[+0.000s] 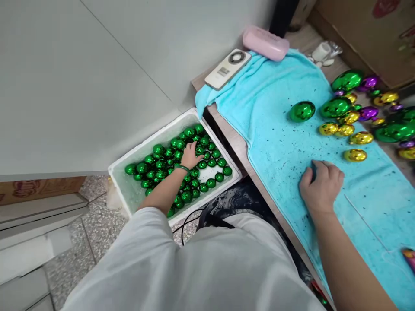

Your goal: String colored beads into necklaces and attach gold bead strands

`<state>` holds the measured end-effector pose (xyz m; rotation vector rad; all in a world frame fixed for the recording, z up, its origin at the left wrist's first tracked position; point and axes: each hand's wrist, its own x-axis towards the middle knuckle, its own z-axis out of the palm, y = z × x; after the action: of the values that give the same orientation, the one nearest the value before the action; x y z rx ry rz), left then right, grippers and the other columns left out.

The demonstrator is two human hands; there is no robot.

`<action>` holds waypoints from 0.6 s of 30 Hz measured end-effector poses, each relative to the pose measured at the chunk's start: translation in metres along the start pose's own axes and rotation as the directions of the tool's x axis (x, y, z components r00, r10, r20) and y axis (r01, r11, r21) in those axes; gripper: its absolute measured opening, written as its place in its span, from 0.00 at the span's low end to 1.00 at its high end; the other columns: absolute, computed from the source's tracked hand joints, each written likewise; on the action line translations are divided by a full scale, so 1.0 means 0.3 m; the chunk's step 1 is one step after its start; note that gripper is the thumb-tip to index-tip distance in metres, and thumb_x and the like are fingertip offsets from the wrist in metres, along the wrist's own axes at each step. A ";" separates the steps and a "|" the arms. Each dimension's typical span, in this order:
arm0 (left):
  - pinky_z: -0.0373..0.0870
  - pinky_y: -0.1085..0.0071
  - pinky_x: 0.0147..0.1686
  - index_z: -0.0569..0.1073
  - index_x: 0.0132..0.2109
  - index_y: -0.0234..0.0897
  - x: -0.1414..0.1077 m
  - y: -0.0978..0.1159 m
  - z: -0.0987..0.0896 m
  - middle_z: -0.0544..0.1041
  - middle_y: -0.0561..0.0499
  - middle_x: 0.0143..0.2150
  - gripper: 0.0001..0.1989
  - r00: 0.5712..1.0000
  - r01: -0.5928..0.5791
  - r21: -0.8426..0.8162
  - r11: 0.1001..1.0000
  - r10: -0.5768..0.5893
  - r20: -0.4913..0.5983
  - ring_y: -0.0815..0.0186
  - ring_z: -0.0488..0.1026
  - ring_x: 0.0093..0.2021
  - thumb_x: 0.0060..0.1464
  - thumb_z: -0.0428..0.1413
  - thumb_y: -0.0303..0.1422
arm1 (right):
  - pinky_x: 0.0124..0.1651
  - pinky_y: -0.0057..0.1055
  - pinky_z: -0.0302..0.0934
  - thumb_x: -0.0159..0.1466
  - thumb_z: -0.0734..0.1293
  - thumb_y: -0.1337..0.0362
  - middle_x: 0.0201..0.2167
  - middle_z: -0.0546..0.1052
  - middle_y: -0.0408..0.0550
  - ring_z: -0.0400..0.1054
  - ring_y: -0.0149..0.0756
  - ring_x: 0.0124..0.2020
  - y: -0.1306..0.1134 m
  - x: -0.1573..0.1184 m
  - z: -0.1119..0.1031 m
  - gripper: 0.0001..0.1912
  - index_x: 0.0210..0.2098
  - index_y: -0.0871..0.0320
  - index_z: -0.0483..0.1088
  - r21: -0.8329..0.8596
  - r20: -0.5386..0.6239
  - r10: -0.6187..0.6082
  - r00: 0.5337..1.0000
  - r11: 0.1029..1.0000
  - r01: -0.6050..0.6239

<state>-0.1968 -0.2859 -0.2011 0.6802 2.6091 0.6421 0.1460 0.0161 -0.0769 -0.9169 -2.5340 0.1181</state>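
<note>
My left hand [191, 156], wearing a green bangle [182, 167], reaches into a white foam box [152, 137]. Its thumb and fingers are apart over many shiny green ball ornaments [158, 150]; whether it touches one I cannot tell. On the blue towel [272, 151] rests my right hand [322, 183] with its fingers curled. Something small and dark shows by its thumb, too unclear to name. A gold ball [355, 155] lies just beyond that hand, and a large green ball [302, 111] sits apart farther up the towel.
Strung clusters of green, gold and purple balls [368, 113] lie at the right. A white phone [228, 69] and a pink case [266, 43] are at the table's far end. White thread [366, 222] trails across the towel. Cardboard [366, 39] stands behind.
</note>
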 end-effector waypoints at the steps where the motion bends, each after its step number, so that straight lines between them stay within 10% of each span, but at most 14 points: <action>1: 0.56 0.52 0.62 0.59 0.65 0.33 0.016 0.012 0.037 0.60 0.33 0.63 0.43 1.000 -0.006 0.061 0.998 0.004 0.024 0.43 0.59 0.63 0.46 0.65 0.44 | 0.48 0.55 0.59 0.65 0.60 0.61 0.43 0.73 0.63 0.66 0.56 0.46 0.000 0.001 0.001 0.16 0.48 0.62 0.71 -0.010 -0.004 -0.001 1.000 1.000 0.001; 9: 0.63 0.48 0.54 0.56 0.67 0.36 0.151 0.094 0.173 0.56 0.32 0.66 0.36 0.998 0.062 0.153 0.986 -0.063 -0.002 0.37 0.59 0.61 0.55 0.58 0.38 | 0.48 0.53 0.61 0.65 0.60 0.62 0.42 0.74 0.63 0.67 0.54 0.46 0.000 0.000 0.010 0.16 0.47 0.63 0.72 -0.066 -0.030 0.000 1.000 0.998 -0.002; 18: 0.59 0.57 0.62 0.56 0.66 0.33 0.094 0.066 0.149 0.60 0.34 0.61 0.33 0.989 0.076 0.003 0.997 -0.075 -0.129 0.50 0.61 0.62 0.57 0.56 0.37 | 0.47 0.55 0.61 0.65 0.60 0.62 0.42 0.74 0.63 0.68 0.57 0.46 -0.003 0.005 0.003 0.16 0.48 0.61 0.71 -0.054 -0.032 -0.010 0.999 0.999 0.009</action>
<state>-0.1924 -0.2407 -0.2346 0.5567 2.7427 0.6737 0.1440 0.0165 -0.0769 -0.9196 -2.5228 0.0325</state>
